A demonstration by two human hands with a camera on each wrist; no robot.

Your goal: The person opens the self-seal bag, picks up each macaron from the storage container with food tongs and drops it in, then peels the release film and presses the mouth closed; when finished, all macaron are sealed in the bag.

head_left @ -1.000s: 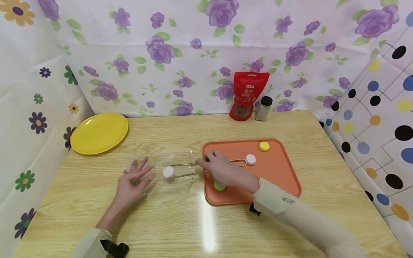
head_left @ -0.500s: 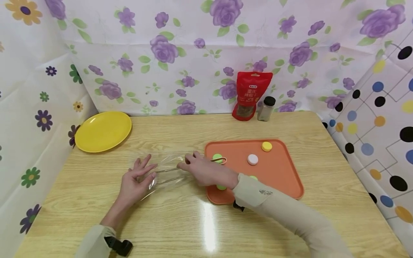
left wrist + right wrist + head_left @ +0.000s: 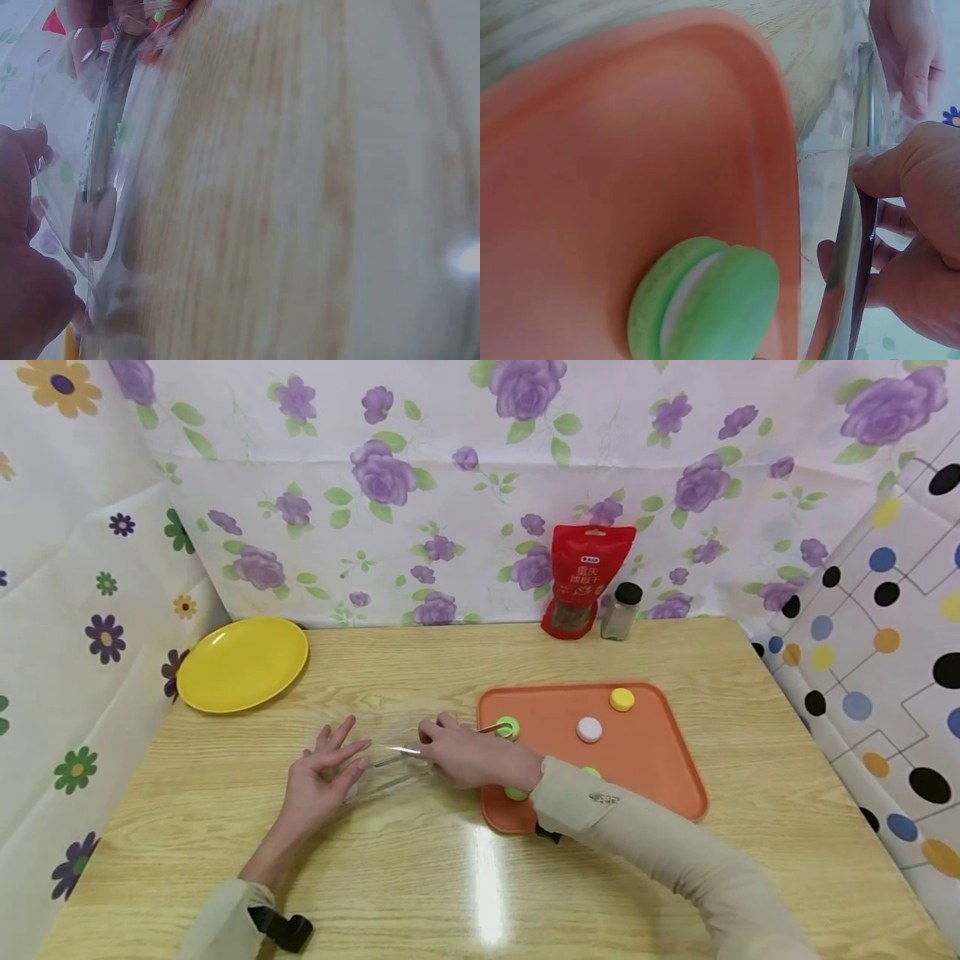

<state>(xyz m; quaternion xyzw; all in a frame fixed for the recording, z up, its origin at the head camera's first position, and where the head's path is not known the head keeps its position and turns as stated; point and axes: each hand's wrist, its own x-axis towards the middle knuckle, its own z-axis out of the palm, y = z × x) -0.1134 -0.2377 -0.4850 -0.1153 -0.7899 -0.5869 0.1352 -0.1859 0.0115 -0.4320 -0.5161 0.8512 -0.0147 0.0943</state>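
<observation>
Tongs [image 3: 847,244] reach part-way into a clear bag [image 3: 371,785] over the worktop [image 3: 390,877], just left of the tray [image 3: 648,768]; w/ all that glare on the film I can't tell if anything sits btwn the tips. Right hand [image 3: 465,753] grips the tongs partway along, thumb one side, fingers the other. Left hand [image 3: 317,783] has thumb & forefinger narrowed on the film, other fingers spread. Main risk is prob. the bag: it looks thin & limp, crumpled rnd the metal, so if the tongs were pulled back too quick, film could snag on those toothed edges & drag along or tear, & that light pinch might slip. If smth is in the tips, too hard a squeeze would likely crack it. Next out, the tongs' bent end overlaps the rear green macaron [image 3: 513,722] in the head view; can't tell if they touch, but a sideways swing could knock it. Front green macaron [image 3: 516,792], partly hidden by the right arm, could get brushed if the wrist dips. White macaron [image 3: 588,729] & yellow macaron [image 3: 622,699] look OK, as do the yellow plate [image 3: 243,664], red pouch [image 3: 588,572] & jar [image 3: 618,620], all well apart from the hands.
</observation>
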